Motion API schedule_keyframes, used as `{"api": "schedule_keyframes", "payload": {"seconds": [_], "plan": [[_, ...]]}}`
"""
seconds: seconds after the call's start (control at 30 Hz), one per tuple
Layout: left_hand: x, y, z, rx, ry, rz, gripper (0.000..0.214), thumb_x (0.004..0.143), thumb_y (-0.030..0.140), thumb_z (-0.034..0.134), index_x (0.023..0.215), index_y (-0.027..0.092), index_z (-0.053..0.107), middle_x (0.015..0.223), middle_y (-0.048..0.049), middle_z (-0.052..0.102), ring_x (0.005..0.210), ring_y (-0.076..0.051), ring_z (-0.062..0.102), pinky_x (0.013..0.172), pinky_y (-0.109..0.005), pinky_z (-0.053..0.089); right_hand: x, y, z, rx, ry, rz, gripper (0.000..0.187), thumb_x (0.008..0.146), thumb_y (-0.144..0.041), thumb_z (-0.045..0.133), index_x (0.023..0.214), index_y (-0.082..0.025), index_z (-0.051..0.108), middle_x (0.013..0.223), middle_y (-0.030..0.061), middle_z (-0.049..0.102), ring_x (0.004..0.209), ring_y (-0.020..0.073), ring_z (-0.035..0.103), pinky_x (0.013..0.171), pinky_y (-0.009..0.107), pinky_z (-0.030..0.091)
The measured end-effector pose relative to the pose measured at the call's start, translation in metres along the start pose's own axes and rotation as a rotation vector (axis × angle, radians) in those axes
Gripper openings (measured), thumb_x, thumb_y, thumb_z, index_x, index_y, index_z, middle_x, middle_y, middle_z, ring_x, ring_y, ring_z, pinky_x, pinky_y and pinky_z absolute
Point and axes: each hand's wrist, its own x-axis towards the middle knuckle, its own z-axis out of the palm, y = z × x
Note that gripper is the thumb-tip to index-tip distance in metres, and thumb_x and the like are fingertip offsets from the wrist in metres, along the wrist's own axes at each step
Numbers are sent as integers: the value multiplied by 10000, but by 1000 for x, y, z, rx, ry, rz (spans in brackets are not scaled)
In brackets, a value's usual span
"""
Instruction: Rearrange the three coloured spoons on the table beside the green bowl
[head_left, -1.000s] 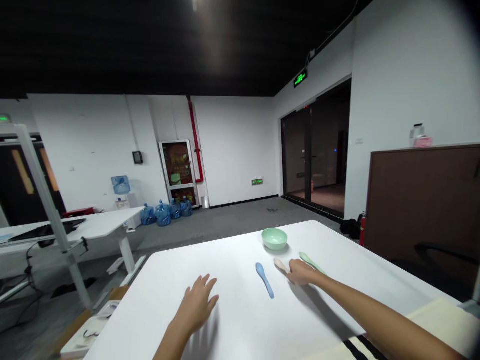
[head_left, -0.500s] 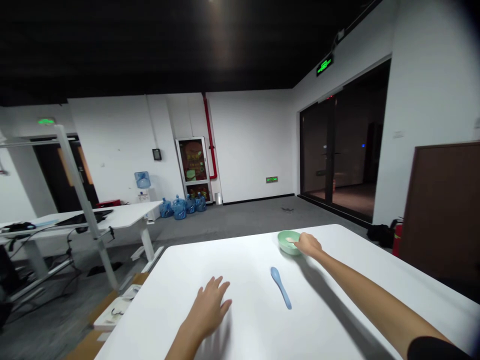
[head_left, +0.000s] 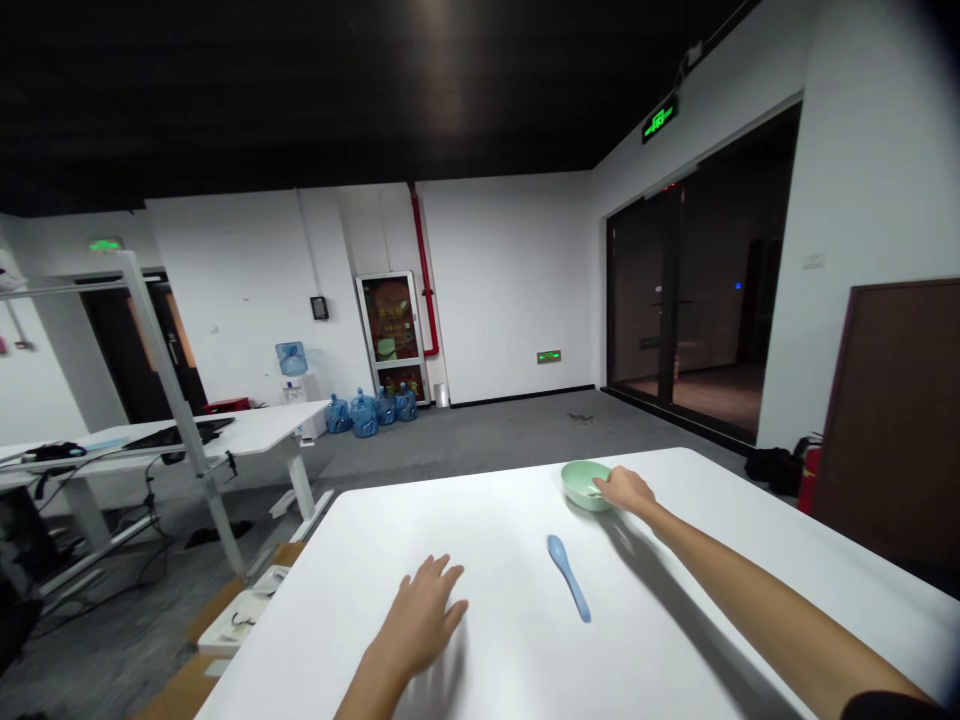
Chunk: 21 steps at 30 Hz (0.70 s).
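A light green bowl [head_left: 577, 487] stands near the far edge of the white table. At its right side, my right hand [head_left: 628, 490] is closed, with the fingertips over the rim. A small pale shape shows inside the bowl under those fingertips, too small to name. What the fingers grip is mostly hidden. A blue spoon [head_left: 568, 580] lies flat on the tabletop, its rounded end pointing away from me. To the left of the spoon, my left hand [head_left: 424, 615] is held palm down with its fingers spread, holding nothing.
The white table [head_left: 495, 545] has its far edge just past the bowl. Left of it on the floor are cardboard and a white tray [head_left: 232, 625]. A second desk [head_left: 262, 432] with a metal frame stands at the left. Blue water bottles [head_left: 365, 413] are by the back wall.
The view has turned slightly to the left, so everything appears a little further right. The pale shape by my right fingertips shows less and sits lower in the bowl. My left hand stays spread.
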Motion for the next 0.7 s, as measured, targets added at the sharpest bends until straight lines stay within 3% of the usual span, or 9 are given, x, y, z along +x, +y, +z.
{"api": "schedule_keyframes", "payload": {"seconds": [0.1, 0.2, 0.33, 0.5, 0.7], "plan": [[1, -2, 3, 10, 0, 10, 546, 906, 474, 397, 1414, 276, 433, 1544, -61, 339, 1432, -298, 254, 1130, -517, 277, -23, 3, -22, 25, 32, -78, 512, 860, -575, 411, 865, -164, 716, 931, 152, 713, 884, 278, 664, 685, 307, 433], [1, -2, 4, 18, 6, 20, 550, 905, 480, 389, 1412, 273, 436, 1541, -66, 346, 1429, -298, 262, 1124, -521, 281, -58, 10, -43, 71, 77, -164, 562, 860, -609, 405, 1044, -172, 704, 1041, 144, 710, 980, 286, 645, 754, 309, 435], [-2, 0, 2, 40, 10, 17, 549, 908, 478, 370, 1415, 276, 432, 1543, -58, 343, 1428, -291, 266, 1123, -524, 277, -110, 23, -58, 115, 44, -305, 635, 864, -643, 398, 1231, -178, 627, 1224, 135, 652, 1142, 289, 581, 891, 316, 426], [-5, 2, 1, 40, 25, 23, 556, 902, 486, 359, 1409, 272, 440, 1535, -58, 358, 1423, -283, 280, 1112, -512, 293, -154, 35, -47, 101, 2, -355, 708, 852, -664, 415, 1380, -202, 503, 1425, 114, 501, 1298, 293, 464, 1031, 357, 364], [-7, 0, 1, 22, 28, 27, 550, 900, 495, 363, 1398, 278, 452, 1527, -56, 374, 1415, -275, 297, 1109, -497, 298, -160, 41, -23, 85, -76, -332, 799, 849, -682, 390, 1444, -150, 416, 1473, 140, 433, 1341, 306, 408, 1059, 404, 340]]}}
